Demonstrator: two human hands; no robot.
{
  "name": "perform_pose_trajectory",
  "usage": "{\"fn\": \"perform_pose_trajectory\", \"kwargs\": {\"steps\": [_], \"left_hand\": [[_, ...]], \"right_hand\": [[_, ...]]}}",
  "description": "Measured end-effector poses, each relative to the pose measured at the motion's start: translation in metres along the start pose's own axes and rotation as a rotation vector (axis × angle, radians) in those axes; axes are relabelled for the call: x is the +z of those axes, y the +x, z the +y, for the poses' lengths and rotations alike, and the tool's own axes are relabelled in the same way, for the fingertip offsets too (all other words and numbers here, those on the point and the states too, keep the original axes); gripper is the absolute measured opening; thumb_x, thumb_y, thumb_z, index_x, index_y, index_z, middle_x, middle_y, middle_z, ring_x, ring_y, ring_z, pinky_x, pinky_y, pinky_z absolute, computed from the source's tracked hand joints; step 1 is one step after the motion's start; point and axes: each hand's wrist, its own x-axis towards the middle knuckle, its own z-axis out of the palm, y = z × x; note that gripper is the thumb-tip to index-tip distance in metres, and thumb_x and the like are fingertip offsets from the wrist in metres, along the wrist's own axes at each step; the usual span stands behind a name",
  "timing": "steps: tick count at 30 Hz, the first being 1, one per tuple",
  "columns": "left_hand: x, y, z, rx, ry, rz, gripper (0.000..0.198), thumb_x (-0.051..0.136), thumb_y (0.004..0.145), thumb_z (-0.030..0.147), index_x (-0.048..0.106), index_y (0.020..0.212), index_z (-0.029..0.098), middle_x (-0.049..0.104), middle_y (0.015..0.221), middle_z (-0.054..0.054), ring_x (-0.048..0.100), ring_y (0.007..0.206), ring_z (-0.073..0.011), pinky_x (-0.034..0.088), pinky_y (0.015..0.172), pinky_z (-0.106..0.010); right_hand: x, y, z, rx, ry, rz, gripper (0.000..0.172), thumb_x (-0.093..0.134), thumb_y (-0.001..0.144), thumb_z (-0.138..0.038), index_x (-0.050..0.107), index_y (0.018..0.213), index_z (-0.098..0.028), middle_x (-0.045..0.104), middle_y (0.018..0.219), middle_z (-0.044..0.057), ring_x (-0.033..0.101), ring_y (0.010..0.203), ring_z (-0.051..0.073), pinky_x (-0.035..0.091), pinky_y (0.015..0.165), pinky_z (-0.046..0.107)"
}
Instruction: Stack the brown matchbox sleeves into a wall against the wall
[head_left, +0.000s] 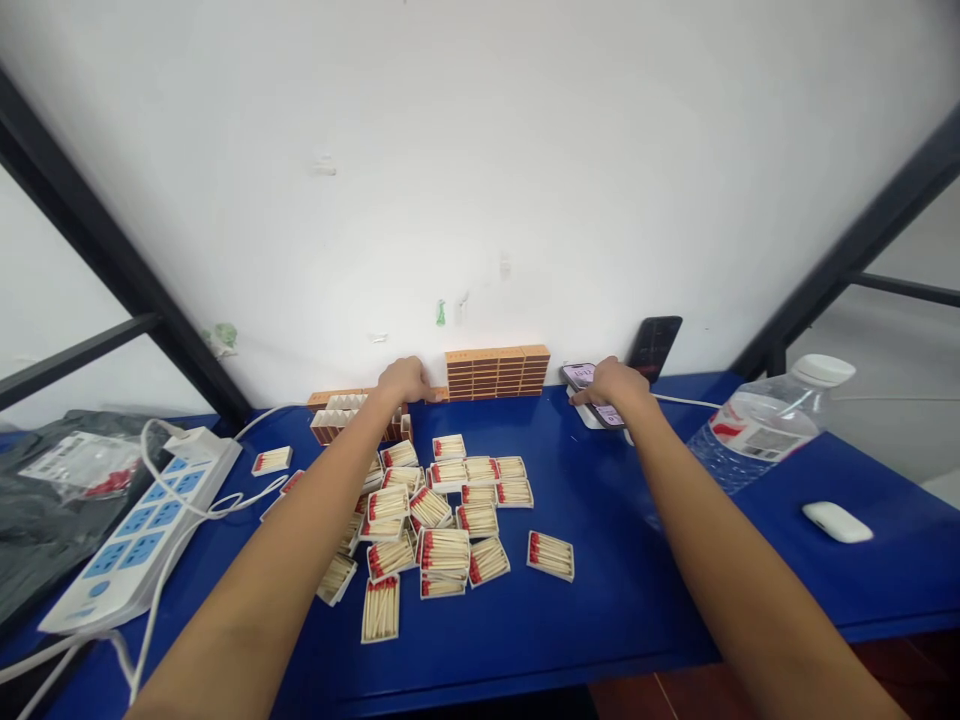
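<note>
My left hand [406, 380] reaches to the back of the blue table with its fingers curled at a brown-and-orange matchbox sleeve [442, 394]; part of the grip is hidden. Just right of it stands a neat stack of matchbox sleeves [498, 373] against the wall. Below my left wrist, more sleeves [326, 428] stand with open ends up. My right hand [613, 384] lies across a lit smartphone [581, 375], its fingers bent at the phone's edges. Many white matchbox trays [445, 550] full of red-tipped matches lie spread and partly piled between my arms.
A power strip [150, 530] with white cables and a dark plastic bag [45, 500] lie at left. On the right are a large water bottle [757, 430], a white earphone case [838, 522] and a dark phone [654, 347] propped against the wall. Black metal bars frame both sides.
</note>
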Motion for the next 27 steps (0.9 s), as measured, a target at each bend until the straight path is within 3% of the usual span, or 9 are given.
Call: {"fn": "perform_pose_trajectory", "kwargs": {"steps": [3,9,16,22,27], "left_hand": [[-0.002,-0.003,0.001,0.006,-0.003,0.003,0.036,0.09,0.064,0.047,0.079,0.086,0.022,0.08,0.095,-0.007,0.073,0.087,-0.0233,0.054,0.078,-0.029],[-0.004,-0.005,-0.001,0.004,0.003,0.013,0.036,0.09,0.063,0.047,0.079,0.086,0.022,0.08,0.094,-0.008,0.074,0.087,-0.024,0.055,0.079,-0.029],[-0.004,-0.006,-0.002,0.006,-0.002,0.008,0.034,0.089,0.065,0.045,0.079,0.088,0.021,0.08,0.09,-0.007,0.074,0.083,-0.023,0.055,0.079,-0.03],[-0.006,-0.007,-0.002,0.014,0.016,0.03,0.028,0.088,0.067,0.041,0.078,0.085,0.021,0.08,0.09,-0.008,0.074,0.085,-0.0237,0.054,0.079,-0.03],[-0.006,-0.005,-0.001,0.031,0.024,0.049,0.032,0.089,0.065,0.043,0.078,0.085,0.021,0.08,0.095,-0.009,0.074,0.091,-0.0252,0.055,0.082,-0.03]], "right_hand": [[-0.002,-0.003,0.0,0.039,-0.038,-0.067,0.117,0.093,0.06,-0.056,0.041,0.148,0.0,0.063,0.131,0.034,0.063,0.126,0.041,0.053,0.098,0.045],[-0.003,-0.008,-0.002,0.022,-0.062,-0.075,0.124,0.089,0.059,-0.068,0.037,0.149,-0.001,0.056,0.138,0.036,0.06,0.129,0.043,0.051,0.101,0.048],[-0.003,-0.018,-0.006,0.101,-0.049,-0.07,0.124,0.085,0.065,-0.065,0.032,0.151,0.006,0.064,0.128,0.034,0.062,0.128,0.042,0.05,0.102,0.044],[0.001,-0.019,0.018,0.197,-0.031,-0.056,0.112,0.084,0.067,-0.052,0.037,0.151,0.006,0.063,0.127,0.037,0.065,0.123,0.044,0.053,0.099,0.05],[-0.001,-0.015,0.046,0.297,-0.033,-0.031,0.097,0.08,0.069,-0.042,0.046,0.151,-0.003,0.052,0.144,0.038,0.057,0.13,0.046,0.056,0.092,0.052]]}}
